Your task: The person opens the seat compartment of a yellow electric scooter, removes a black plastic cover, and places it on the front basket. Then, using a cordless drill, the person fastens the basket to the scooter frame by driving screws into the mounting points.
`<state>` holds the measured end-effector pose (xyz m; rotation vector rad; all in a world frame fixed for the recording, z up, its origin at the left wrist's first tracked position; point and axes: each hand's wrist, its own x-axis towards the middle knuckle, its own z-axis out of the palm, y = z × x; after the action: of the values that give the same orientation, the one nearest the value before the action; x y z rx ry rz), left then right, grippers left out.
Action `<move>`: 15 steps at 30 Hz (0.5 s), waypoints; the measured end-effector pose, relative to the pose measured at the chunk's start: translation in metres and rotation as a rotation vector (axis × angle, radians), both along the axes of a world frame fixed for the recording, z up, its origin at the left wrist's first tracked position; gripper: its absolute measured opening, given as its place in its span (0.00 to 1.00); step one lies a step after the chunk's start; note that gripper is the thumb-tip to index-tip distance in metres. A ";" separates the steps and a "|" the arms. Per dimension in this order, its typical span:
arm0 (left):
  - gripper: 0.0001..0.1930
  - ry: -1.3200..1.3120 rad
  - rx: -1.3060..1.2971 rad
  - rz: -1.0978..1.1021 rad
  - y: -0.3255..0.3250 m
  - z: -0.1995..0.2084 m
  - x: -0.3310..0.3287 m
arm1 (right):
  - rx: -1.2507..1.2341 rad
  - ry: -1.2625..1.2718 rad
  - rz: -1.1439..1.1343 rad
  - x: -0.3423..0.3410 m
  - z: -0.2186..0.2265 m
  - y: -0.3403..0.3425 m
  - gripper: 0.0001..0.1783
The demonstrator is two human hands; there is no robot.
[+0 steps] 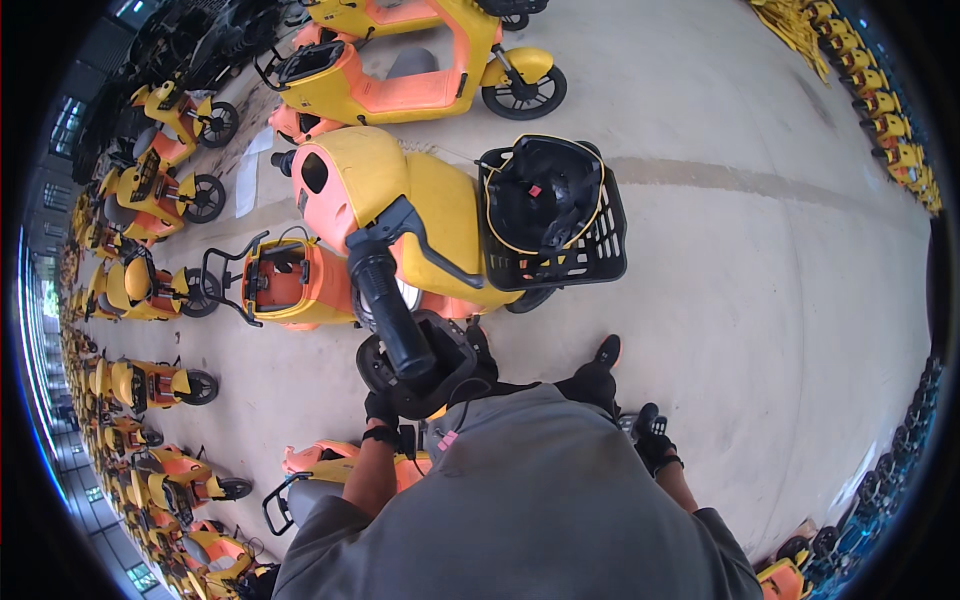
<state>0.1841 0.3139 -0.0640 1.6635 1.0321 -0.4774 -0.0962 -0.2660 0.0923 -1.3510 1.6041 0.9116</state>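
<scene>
Head: handlebar grip (391,312) across black helmet (455,352)

Pale concrete floor (730,310), darker strip (730,177) across it; paned windows (68,122) in left wall (38,215); bright glare (42,350) there.

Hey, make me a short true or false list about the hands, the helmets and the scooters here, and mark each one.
1. An upturned black helmet with yellow trim sits in the basket. True.
2. The basket is bright yellow. False: it is black.
3. The left hand and the right hand both wear dark gloves. True.
4. The left hand is on the basket. False: it is at the edge of what looks like a second helmet.
5. Yellow scooters stand along the left side of the picture. True.
6. The floor is dark green. False: the floor is pale grey.
</scene>
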 end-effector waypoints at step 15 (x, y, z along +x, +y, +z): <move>0.14 0.126 0.039 0.077 -0.259 0.042 -0.106 | 0.038 -0.084 0.036 -0.061 -0.010 -0.324 0.39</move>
<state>0.0786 0.0552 -0.0225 1.6386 1.1999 -0.5191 -0.1575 -0.5902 0.0826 -1.3775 1.4967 0.8907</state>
